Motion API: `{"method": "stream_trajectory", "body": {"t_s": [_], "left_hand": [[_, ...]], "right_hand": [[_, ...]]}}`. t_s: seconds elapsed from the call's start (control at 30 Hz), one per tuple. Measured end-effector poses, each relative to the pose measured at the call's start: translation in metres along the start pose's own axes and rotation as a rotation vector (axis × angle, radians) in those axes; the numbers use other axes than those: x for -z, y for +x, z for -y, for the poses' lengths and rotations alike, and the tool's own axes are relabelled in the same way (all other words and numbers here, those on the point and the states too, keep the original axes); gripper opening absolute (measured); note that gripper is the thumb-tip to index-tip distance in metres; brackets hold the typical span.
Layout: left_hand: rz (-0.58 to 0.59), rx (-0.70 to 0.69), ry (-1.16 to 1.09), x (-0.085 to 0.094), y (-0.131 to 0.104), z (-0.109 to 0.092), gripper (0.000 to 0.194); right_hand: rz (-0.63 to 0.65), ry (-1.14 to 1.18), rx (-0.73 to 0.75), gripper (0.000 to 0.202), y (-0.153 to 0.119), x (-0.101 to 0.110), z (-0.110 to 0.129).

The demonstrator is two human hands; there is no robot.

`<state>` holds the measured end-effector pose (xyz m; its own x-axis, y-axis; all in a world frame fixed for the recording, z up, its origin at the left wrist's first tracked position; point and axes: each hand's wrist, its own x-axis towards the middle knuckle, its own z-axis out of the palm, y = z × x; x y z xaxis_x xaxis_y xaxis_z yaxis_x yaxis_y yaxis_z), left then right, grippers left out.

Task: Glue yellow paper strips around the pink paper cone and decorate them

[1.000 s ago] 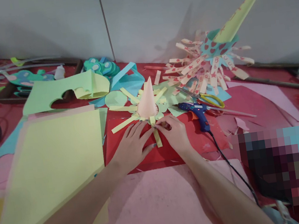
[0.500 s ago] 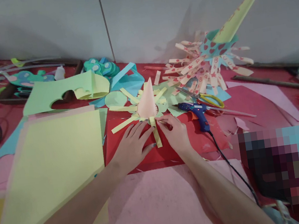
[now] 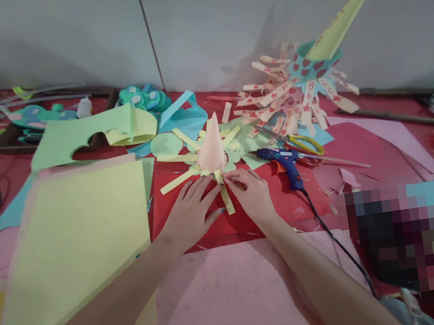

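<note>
In the head view, the left grip (image 3: 189, 207) lies wide, a fingertip at the yellow strip (image 3: 228, 202); the right grip (image 3: 253, 192) is narrow at the strip's other edge, whether pinching it I cannot tell. The strip runs lengthwise between the grips. Just beyond them, the pink cone (image 3: 210, 147) points up, its long axis leaning slightly right.
</note>
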<state>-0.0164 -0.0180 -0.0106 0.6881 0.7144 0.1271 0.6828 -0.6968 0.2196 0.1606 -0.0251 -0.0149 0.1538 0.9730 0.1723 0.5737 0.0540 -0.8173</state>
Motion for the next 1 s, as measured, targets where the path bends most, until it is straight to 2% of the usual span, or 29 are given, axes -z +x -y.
{"method": "stream_trajectory", "body": {"t_s": [0.63,1.0], "left_hand": [[0.008,-0.013,0.006,0.0013,0.0013,-0.0016,0.043],[0.029,-0.025,0.046,0.0005,0.0015,-0.0014,0.045]], "right_hand": [[-0.006,-0.124,0.116,0.017,-0.0020,-0.0003,-0.0027],[-0.008,-0.153,0.133,0.017,-0.0020,-0.0014,-0.0019]]}}
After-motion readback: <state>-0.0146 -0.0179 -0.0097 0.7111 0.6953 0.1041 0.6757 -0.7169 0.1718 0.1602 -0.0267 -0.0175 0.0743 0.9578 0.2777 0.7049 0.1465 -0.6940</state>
